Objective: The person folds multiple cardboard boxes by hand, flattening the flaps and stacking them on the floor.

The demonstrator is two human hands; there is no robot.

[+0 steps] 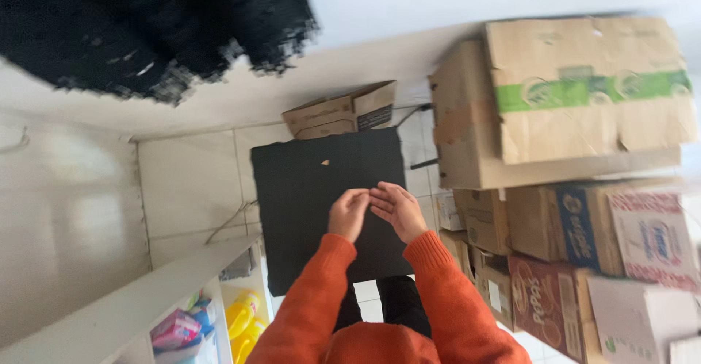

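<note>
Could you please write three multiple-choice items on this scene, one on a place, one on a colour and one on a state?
1. Where are the stacked cardboard boxes relative to the person?
A. on the person's right
B. on the person's left
C. under the black sheet

2. What colour are the sleeves?
A. blue
B. orange
C. white

3. How are the left hand and the right hand placed?
A. spread far apart
B. each gripping a box
C. close together over the black sheet

Answers: 1 A, the boxes fill the right side of the head view. 2 B, both forearms are clad in orange knit. 3 C, the fingertips meet in front of the dark sheet, with nothing clearly held.
</note>
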